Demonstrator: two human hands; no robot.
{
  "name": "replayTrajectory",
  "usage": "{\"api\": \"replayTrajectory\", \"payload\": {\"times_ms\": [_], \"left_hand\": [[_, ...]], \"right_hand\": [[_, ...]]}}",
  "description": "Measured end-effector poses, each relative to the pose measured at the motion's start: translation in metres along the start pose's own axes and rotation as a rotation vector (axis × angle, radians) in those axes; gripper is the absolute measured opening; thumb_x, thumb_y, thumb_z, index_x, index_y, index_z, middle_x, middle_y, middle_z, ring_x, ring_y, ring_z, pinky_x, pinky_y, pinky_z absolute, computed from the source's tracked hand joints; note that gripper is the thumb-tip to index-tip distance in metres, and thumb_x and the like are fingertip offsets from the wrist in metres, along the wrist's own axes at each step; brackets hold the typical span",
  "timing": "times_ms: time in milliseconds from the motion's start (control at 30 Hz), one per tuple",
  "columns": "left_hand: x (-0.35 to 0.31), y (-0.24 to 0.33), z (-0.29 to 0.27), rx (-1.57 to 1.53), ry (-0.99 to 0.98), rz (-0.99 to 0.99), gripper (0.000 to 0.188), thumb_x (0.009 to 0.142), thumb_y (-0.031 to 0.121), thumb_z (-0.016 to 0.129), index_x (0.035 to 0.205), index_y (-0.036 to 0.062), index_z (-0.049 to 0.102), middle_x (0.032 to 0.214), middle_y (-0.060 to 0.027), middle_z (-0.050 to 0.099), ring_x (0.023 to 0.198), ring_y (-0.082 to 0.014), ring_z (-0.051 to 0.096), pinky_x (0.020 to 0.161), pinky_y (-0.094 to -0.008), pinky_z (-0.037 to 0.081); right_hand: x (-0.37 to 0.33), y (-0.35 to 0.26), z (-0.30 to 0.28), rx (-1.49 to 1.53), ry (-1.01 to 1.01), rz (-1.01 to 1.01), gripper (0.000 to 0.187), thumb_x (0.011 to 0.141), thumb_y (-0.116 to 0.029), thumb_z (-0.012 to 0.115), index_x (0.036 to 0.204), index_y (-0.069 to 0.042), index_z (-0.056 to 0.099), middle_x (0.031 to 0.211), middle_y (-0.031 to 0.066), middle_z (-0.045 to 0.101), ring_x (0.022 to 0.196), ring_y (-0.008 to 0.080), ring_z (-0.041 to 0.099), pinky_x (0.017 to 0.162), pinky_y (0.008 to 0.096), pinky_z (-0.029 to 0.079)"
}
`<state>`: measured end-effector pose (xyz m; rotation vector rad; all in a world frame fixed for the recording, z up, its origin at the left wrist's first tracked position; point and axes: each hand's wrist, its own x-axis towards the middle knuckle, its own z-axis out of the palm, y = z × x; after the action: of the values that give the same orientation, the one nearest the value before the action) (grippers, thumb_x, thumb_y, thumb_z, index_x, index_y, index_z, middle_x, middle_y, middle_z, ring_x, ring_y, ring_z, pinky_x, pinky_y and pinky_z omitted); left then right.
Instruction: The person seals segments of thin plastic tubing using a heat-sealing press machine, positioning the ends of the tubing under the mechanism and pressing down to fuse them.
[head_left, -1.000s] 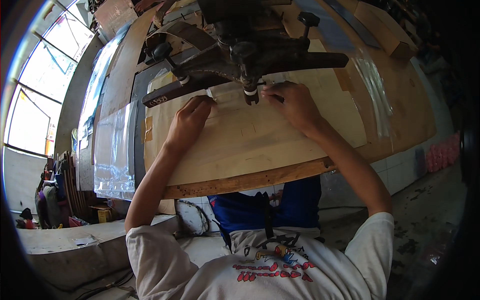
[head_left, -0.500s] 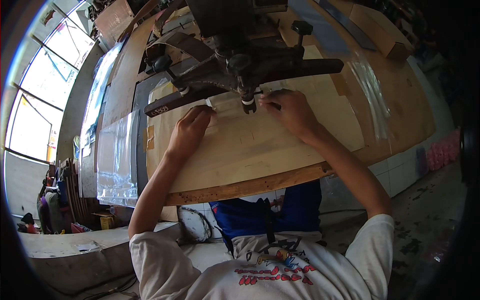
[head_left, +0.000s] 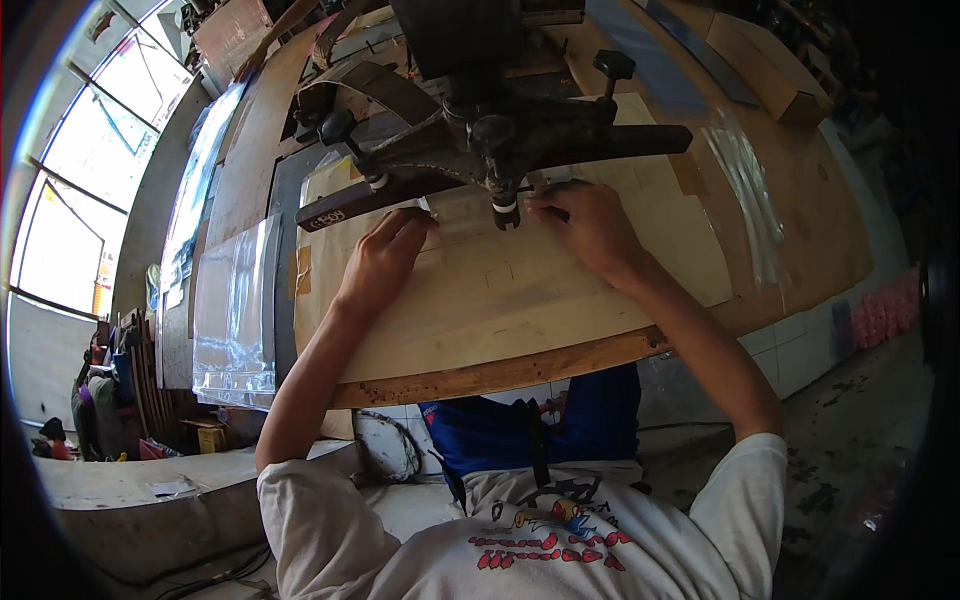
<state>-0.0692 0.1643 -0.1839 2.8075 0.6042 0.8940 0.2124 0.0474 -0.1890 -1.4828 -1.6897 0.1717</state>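
My left hand (head_left: 388,250) rests on the pale board (head_left: 480,320), just in front of the left part of a dark metal press bar (head_left: 370,205). Its fingers are pinched together near a small whitish, glossy edge, too unclear to name. On the other side of the machine's central post (head_left: 506,208), my right hand (head_left: 590,225) is also closed, thumb against fingers, close to the bar. What it pinches, if anything, is hidden by the fingers and the bar. The dark press head (head_left: 480,120) with its black knobs stands over the board between both hands.
Clear plastic sheets (head_left: 235,310) lie at the table's left, and a clear plastic strip bundle (head_left: 745,200) at the right. A cardboard box (head_left: 765,65) sits at the back right. The board's wooden front edge (head_left: 500,380) runs before my lap.
The whole view has shifted slightly, so the press appears a little farther right. Both hands stay closed in nearly the same places by the bar.
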Motion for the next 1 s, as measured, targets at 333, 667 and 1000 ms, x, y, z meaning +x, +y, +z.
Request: {"api": "replayTrajectory", "payload": {"times_ms": [333,667,1000], "left_hand": [[0.0008,0.0037,-0.0014,0.002,-0.012,0.000,0.020,0.088,-0.006,0.063,0.105,0.0037,0.067,0.106,-0.0122,0.070,0.095,-0.0341,0.072,0.081,-0.0414,0.061],[0.0010,0.0034,-0.0027,0.017,-0.033,-0.011,0.021,0.087,-0.006,0.063,0.105,0.0043,0.067,0.108,-0.0118,0.069,0.095,-0.0338,0.072,0.081,-0.0412,0.062],[-0.0005,0.0016,-0.0030,0.009,-0.035,-0.019,0.022,0.087,-0.006,0.062,0.106,0.0045,0.067,0.109,-0.0120,0.069,0.097,-0.0346,0.072,0.081,-0.0418,0.062]], "right_hand": [[-0.0006,-0.0003,-0.0004,-0.004,0.021,-0.024,0.015,0.093,-0.014,0.074,0.101,-0.002,0.079,0.093,0.0168,0.076,0.087,0.0339,0.073,0.082,0.0417,0.058],[-0.0008,0.0027,-0.0004,-0.021,0.004,-0.032,0.015,0.091,-0.011,0.076,0.104,-0.004,0.079,0.098,0.0153,0.077,0.088,0.0298,0.075,0.082,0.0375,0.060],[-0.0009,-0.0011,-0.0010,-0.031,-0.006,-0.026,0.014,0.092,-0.012,0.073,0.102,-0.003,0.077,0.098,0.0148,0.076,0.093,0.0333,0.073,0.085,0.0426,0.058]]}}
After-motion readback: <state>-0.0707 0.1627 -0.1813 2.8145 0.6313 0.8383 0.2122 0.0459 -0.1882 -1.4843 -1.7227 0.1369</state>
